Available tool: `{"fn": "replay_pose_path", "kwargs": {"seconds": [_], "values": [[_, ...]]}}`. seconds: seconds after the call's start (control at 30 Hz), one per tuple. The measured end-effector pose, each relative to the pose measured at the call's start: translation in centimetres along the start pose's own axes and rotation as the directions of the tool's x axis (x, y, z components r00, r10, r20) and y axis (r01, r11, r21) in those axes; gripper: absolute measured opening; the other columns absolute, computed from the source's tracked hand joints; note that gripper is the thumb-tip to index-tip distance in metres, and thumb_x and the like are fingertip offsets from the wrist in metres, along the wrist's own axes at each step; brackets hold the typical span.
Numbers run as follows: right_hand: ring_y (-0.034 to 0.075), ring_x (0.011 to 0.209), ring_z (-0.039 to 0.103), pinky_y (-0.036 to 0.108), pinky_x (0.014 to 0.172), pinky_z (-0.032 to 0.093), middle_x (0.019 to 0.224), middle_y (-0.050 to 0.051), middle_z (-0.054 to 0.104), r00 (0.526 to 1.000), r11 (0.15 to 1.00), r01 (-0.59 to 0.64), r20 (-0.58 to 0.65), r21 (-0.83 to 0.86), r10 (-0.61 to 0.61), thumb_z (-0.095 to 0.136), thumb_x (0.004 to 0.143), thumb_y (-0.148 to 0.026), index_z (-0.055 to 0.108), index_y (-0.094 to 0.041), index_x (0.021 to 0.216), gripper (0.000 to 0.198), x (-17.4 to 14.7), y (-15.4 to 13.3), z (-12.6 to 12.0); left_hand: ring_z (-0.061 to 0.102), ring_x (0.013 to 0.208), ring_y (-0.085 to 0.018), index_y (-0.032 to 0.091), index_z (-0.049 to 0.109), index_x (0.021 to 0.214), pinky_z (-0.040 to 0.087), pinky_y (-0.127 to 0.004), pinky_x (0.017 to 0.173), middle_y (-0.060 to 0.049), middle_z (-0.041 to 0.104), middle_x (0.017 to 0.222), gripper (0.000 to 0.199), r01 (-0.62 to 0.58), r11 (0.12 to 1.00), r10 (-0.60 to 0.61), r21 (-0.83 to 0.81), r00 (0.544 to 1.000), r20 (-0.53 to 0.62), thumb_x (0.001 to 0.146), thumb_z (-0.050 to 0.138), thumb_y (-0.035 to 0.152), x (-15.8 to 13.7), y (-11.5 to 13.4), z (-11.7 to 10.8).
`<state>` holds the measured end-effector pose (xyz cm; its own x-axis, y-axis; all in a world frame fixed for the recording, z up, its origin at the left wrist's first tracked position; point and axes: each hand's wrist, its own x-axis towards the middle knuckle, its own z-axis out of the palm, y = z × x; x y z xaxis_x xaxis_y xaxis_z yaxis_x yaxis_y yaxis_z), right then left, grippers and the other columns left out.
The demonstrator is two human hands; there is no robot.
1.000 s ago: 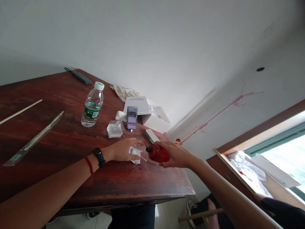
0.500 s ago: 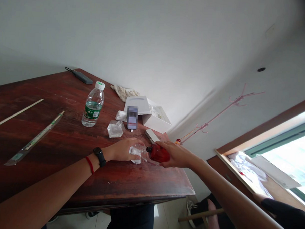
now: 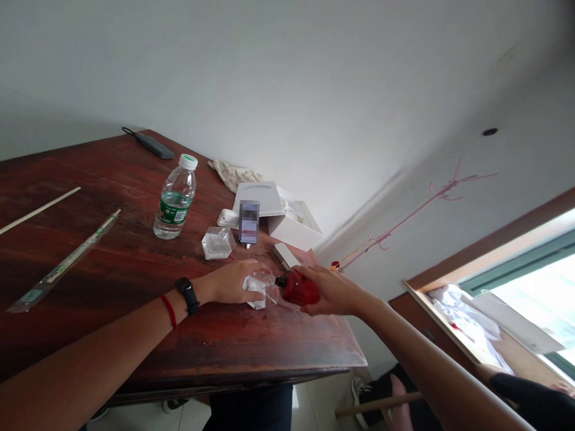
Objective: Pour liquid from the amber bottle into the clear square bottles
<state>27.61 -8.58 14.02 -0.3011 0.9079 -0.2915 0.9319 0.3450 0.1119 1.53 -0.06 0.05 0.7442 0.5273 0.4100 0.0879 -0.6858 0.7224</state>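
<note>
My left hand (image 3: 235,281) is closed around a small clear container (image 3: 268,293) with something white at its side, near the table's right end. In my right hand (image 3: 329,291) is a red bottle (image 3: 300,287), tipped on its side. Its dark neck points left and meets the container's opening; whether liquid flows out cannot be made out. Just behind my left hand stands a clear hexagonal dish (image 3: 218,243). A phone (image 3: 249,222) with a lit screen is propped upright behind it.
A half-full water bottle (image 3: 175,198) stands left of the dish. Chopsticks in a wrapper (image 3: 69,258) and a single stick (image 3: 33,214) lie farther left. White boxes (image 3: 294,225) and a grey-white slab (image 3: 286,257) are near the wall. Another person's leg (image 3: 400,408) shows below right.
Both hands, the red bottle and the clear container keep practically the same positions. The view has shifted very slightly.
</note>
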Motion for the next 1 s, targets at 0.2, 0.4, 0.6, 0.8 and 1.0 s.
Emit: {"fn": "replay_pose_path", "kwargs": {"seconds": [0.2, 0.4, 0.6, 0.8, 1.0], "values": [[0.044, 0.127, 0.068, 0.054, 0.100, 0.056, 0.142, 0.019, 0.070, 1.000, 1.000, -0.024, 0.004, 0.001, 0.024, 0.088, 0.074, -0.043, 0.052, -0.025, 0.156, 0.091, 0.00, -0.05, -0.04, 0.072, 0.125, -0.034, 0.022, 0.065, 0.138, 0.053, -0.045, 0.111, -0.011, 0.075, 0.136, 0.055, 0.001, 1.000, -0.001, -0.004, 1.000, 0.009, 0.086, 0.083, 0.028, 0.01, 0.08, -0.06], [0.044, 0.128, 0.067, 0.054, 0.100, 0.055, 0.143, 0.019, 0.070, 1.000, 1.000, -0.026, 0.009, 0.001, 0.026, 0.087, 0.074, -0.043, 0.052, -0.025, 0.155, 0.089, 0.03, -0.13, -0.15, 0.072, 0.124, -0.033, 0.024, 0.066, 0.137, 0.053, -0.044, 0.111, -0.009, 0.075, 0.135, 0.054, -0.009, 1.000, 0.009, -0.006, 1.000, -0.002, 0.086, 0.083, 0.028, -0.04, -0.04, 0.02], [0.044, 0.124, 0.069, 0.052, 0.098, 0.056, 0.139, 0.018, 0.071, 1.000, 1.000, -0.030, 0.009, -0.008, 0.030, 0.088, 0.074, -0.043, 0.054, -0.025, 0.153, 0.088, 0.02, -0.32, -0.31, 0.071, 0.126, -0.033, 0.023, 0.065, 0.138, 0.052, -0.044, 0.112, -0.010, 0.074, 0.137, 0.055, -0.006, 1.000, 0.006, -0.006, 1.000, 0.000, 0.086, 0.083, 0.028, -0.05, -0.04, -0.02], [0.043, 0.124, 0.069, 0.050, 0.098, 0.056, 0.139, 0.017, 0.072, 1.000, 1.000, -0.008, -0.008, 0.004, 0.008, 0.089, 0.073, -0.043, 0.054, -0.027, 0.154, 0.089, 0.06, 0.09, -0.02, 0.072, 0.125, -0.033, 0.024, 0.065, 0.137, 0.053, -0.044, 0.111, -0.009, 0.075, 0.135, 0.054, -0.007, 1.000, 0.007, -0.003, 1.000, -0.001, 0.086, 0.083, 0.028, 0.02, 0.00, -0.01], [0.042, 0.122, 0.070, 0.049, 0.097, 0.056, 0.138, 0.017, 0.072, 1.000, 1.000, 0.008, -0.021, 0.000, -0.008, 0.089, 0.074, -0.043, 0.054, -0.029, 0.154, 0.088, 0.08, 0.32, 0.10, 0.072, 0.125, -0.034, 0.023, 0.066, 0.137, 0.053, -0.045, 0.111, -0.010, 0.075, 0.135, 0.055, 0.003, 1.000, -0.003, -0.007, 1.000, -0.001, 0.085, 0.083, 0.028, -0.01, 0.00, 0.02]]}}
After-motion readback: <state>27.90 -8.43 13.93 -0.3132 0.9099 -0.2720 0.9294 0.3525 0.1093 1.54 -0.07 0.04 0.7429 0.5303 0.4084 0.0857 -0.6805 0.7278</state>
